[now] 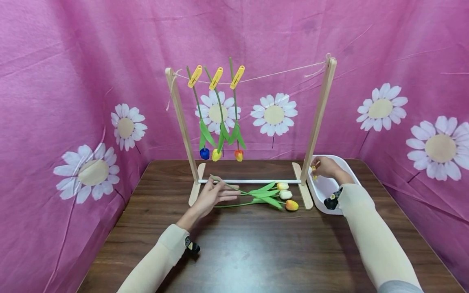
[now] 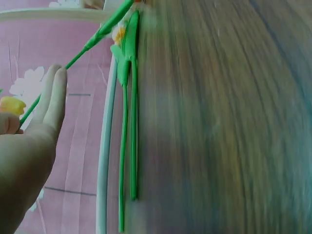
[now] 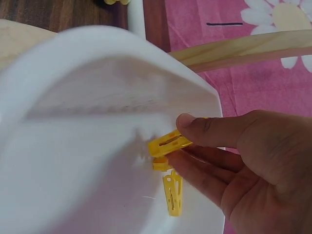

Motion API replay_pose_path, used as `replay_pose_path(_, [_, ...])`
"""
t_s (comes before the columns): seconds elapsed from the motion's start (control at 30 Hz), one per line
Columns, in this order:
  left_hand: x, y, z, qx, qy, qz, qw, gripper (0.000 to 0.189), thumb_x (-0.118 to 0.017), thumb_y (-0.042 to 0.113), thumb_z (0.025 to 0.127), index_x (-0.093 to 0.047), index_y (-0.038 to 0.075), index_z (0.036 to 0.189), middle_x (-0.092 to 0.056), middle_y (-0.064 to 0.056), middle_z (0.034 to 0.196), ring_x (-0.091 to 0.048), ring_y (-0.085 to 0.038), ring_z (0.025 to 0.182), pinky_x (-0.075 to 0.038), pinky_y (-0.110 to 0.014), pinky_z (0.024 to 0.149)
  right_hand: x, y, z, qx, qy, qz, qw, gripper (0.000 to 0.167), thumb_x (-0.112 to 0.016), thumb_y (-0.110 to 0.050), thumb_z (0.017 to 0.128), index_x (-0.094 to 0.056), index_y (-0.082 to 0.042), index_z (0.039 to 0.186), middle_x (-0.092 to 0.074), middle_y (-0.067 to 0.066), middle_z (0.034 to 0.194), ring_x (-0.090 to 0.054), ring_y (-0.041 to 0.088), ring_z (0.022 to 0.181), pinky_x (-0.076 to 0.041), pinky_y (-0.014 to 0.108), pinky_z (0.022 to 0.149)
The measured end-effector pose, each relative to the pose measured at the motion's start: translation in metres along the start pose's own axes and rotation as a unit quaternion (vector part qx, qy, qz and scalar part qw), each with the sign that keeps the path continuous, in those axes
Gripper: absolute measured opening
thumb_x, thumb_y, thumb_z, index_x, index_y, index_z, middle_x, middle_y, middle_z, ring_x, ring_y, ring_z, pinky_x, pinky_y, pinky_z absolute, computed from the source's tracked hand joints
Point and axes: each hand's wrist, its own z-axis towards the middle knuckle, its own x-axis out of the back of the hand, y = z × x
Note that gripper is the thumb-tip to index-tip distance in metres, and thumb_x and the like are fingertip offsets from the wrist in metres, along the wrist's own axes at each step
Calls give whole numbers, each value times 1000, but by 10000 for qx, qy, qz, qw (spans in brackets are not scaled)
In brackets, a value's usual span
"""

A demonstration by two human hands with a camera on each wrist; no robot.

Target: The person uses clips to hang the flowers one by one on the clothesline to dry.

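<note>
My left hand (image 1: 212, 196) pinches the green stem of an artificial tulip (image 2: 77, 57) between thumb and fingers, the stem raised off the table. Beside it lie two more stems (image 2: 124, 146). At their far ends are a yellow-white bloom (image 1: 283, 186), a white bloom (image 1: 286, 195) and an orange-yellow bloom (image 1: 292, 205); which belongs to the held stem I cannot tell. Inside the white plastic tub (image 1: 346, 167), my right hand (image 1: 327, 167) pinches a yellow clothespin (image 3: 168, 143). Below it another yellow clothespin (image 3: 173, 195) lies on the tub floor.
A wooden stand (image 1: 318, 122) carries a string (image 1: 278, 74). Three yellow clothespins (image 1: 216, 78) on it hold upside-down tulips: blue (image 1: 204, 154), yellow (image 1: 216, 154) and orange-red (image 1: 239, 155). A white rod (image 1: 253, 181) joins the stand's feet. Pink flowered cloth (image 1: 256, 32) surrounds the brown table (image 1: 234, 252).
</note>
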Motion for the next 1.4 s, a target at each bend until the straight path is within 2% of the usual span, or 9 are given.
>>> replay_pose_path(0.17, [-14, -1, 5, -149, 711, -208, 9971, 13, -52, 0, 110, -49, 0, 123, -72, -32, 120, -79, -21, 101, -62, -40, 102, 0, 6, -1, 213, 52, 744, 9970, 34, -79, -7, 86, -59, 10, 107, -70, 19, 87, -69, 22, 71, -57, 29, 64])
replay_pose_path(0.23, [-19, -2, 7, -141, 1060, -325, 9937, 20, -57, -6, 106, -56, -9, 126, -77, -17, 111, -78, -17, 97, -63, -35, 99, 0, 8, -2, 263, 143, 971, 9948, 38, -79, -11, 87, -59, 12, 109, -70, 17, 84, -68, 20, 68, -57, 30, 62])
replay_pose_path(0.3, [-22, -2, 9, -162, 1243, -374, 9914, 22, -58, -5, 106, -58, -14, 126, -77, -16, 110, -77, -16, 95, -63, -34, 98, 0, 8, -4, 217, 299, 978, 9945, 40, -80, -14, 88, -62, 12, 112, -71, 17, 86, -68, 20, 68, -56, 29, 62])
replay_pose_path(0.47, [-26, -4, 10, -293, 1070, -80, 9938, 29, -48, 13, 115, -47, -10, 133, -67, -39, 131, -80, -20, 100, -65, -43, 96, 3, 1, -7, -2, 663, 621, 9959, 40, -78, -18, 94, -67, 11, 120, -74, 28, 103, -71, 34, 90, -55, 32, 73])
replay_pose_path(0.6, [-28, -6, 10, -393, 1027, -59, 9939, 29, -52, 11, 113, -49, -10, 133, -65, -41, 130, -80, -19, 99, -64, -41, 97, 9, -6, -12, -119, 924, 332, 9951, 43, -73, -28, 101, -67, 6, 126, -72, 32, 117, -69, 43, 106, -52, 33, 78])
replay_pose_path(0.83, [-34, -8, 11, -693, 1201, 28, 9903, 30, -60, 8, 109, -57, -17, 125, -73, -35, 120, -80, -17, 92, -65, -38, 94, 19, -11, -18, -191, 904, 1469, 9848, 44, -61, -18, 109, -49, 13, 137, -59, 42, 131, -76, 22, 71, -62, 34, 59])
replay_pose_path(1.0, [-37, -9, 12, -1000, 945, 173, 9903, 23, -54, 9, 112, -58, -11, 124, -70, -41, 119, -80, -20, 91, -66, -43, 91, 21, -15, -22, -154, 767, 2251, 9712, 48, -53, -16, 113, -38, 17, 143, -50, 46, 141, -79, 12, 74, -66, 30, 67])
replay_pose_path(1.23, [-46, -4, 16, -1144, 1064, 581, 9860, 27, -68, -4, 101, -58, -21, 120, -82, -7, 101, -78, -11, 86, -66, -31, 86, 31, -27, -28, -63, 1065, 2098, 9719, 48, -53, -16, 113, -42, 18, 144, -63, 43, 127, -79, 18, 72, -66, 30, 63])
replay_pose_path(1.4, [-55, 10, 18, -1451, 1321, 1242, 9727, 23, -72, 5, 101, -69, -12, 116, -82, -17, 107, -78, -20, 91, -66, -34, 88, 47, -41, -36, 246, 1797, 1765, 9674, 39, -61, -17, 110, -56, 12, 136, -74, 34, 113, -74, 5, 64, -63, 31, 55])
